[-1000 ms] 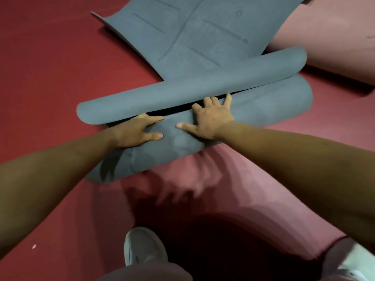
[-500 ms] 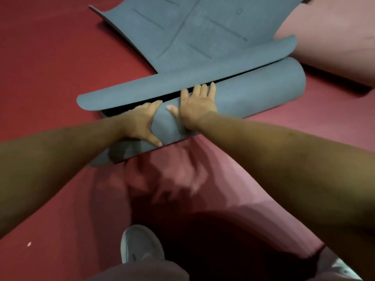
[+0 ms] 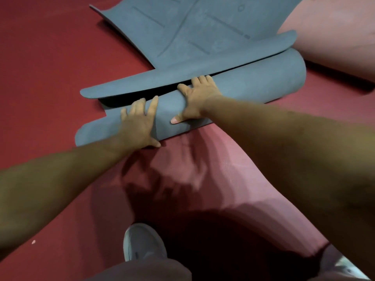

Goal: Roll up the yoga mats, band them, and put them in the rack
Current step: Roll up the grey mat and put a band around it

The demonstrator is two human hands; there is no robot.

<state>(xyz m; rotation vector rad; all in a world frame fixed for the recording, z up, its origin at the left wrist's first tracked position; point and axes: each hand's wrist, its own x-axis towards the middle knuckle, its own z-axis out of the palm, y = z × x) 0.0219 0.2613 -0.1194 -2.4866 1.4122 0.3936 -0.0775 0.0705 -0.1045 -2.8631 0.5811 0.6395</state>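
Grey mat partly rolled. Roll lies across pink mat on red floor, with a long flat stretch beyond it left to roll. Left hand and right hand sit flat mid-roll, fingers spread, pressing, gripping nothing. Roll's left end looks skewed. Judgement: early stage, no band on, pink mat not started, no rack in view.

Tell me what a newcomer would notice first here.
The blue-grey yoga mat dominates the middle, partly rolled into a thick tube across the red floor, with its unrolled part stretching away at the top. The left hand and right hand press side by side on the roll. A pink mat lies on the near side, with a pale shoe at bottom centre.
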